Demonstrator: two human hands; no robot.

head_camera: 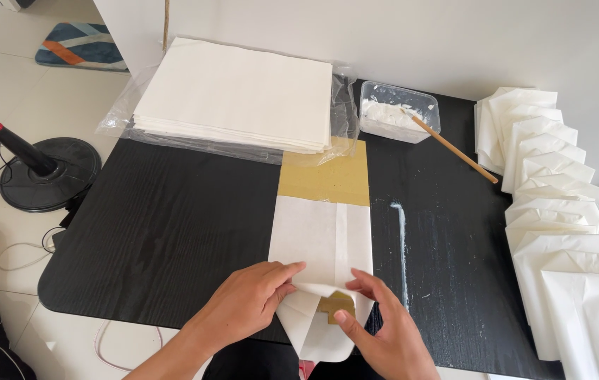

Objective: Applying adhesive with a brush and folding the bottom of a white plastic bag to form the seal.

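Head view: bottom-folding step on the white paper bag (pixel 320 239) lying over brown cardboard (pixel 324 179) at the worktop (pixel 173 225) near edge, left hand (pixel 246 302) fingers pinching a flap, right hand (pixel 384 331) fingers pressing the opposite corner; next, likely careful creasing flat.

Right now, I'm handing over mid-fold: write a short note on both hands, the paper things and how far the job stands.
Left hand: pressing a folded flap at the near end of the white paper bag.
Right hand: pinching the opposite flap there; brown cardboard template sticks out of the far end.
Done: finished bags overlapped along the right edge.
Left: bottom fold unglued; paste tub with stick behind; stack of flat sheets unused.
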